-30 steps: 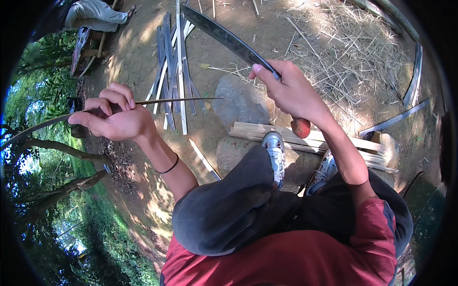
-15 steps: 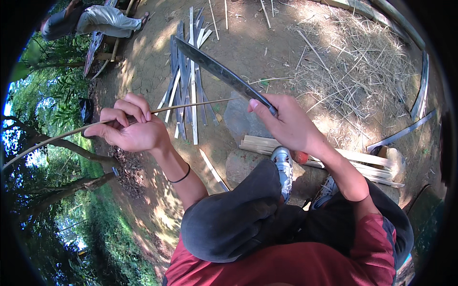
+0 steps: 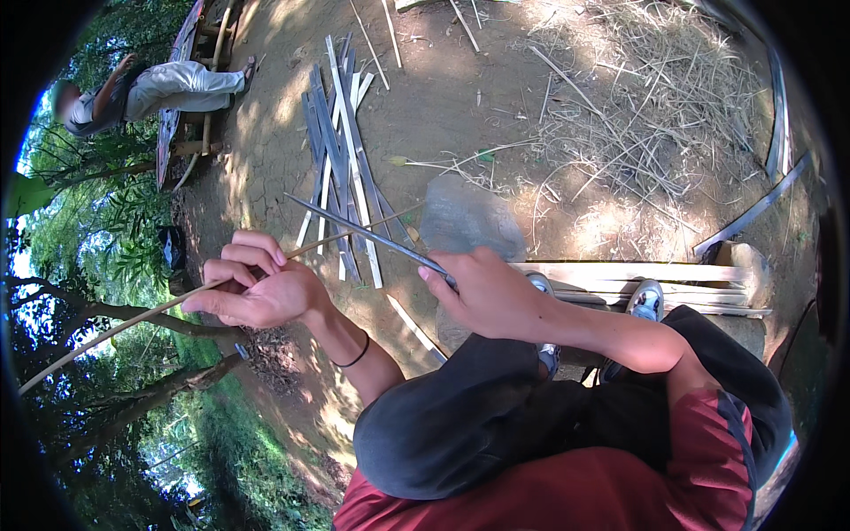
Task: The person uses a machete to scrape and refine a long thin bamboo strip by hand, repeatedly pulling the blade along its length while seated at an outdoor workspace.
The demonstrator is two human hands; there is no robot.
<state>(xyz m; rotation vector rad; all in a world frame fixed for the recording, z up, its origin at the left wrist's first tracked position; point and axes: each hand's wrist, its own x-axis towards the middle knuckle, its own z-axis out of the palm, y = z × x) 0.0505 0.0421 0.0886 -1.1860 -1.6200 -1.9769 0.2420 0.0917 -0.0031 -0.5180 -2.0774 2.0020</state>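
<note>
My left hand (image 3: 270,288) pinches a long, thin brown strip (image 3: 106,338), perhaps bamboo. One end of the strip runs out past the hand to the lower left, and the other tapers away to the upper right. My right hand (image 3: 491,296) is closed around the handle of a large knife (image 3: 372,234), which is mostly hidden by the fingers. The blade is seen nearly edge-on, pointing to the upper left. It crosses the strip in view, though I cannot tell whether they touch.
Pale and dark flat strips (image 3: 341,159) lie heaped on the dirt ahead. Behind my right forearm, long split pieces (image 3: 655,273) lie near a flat grey stone (image 3: 474,221). Dry shavings (image 3: 620,115) spread at the upper right. Another person (image 3: 173,88) stands far left.
My right hand has moved down and left with the knife, and the blade has turned from broadside to nearly edge-on. My left hand sits lower, still holding the strip.
</note>
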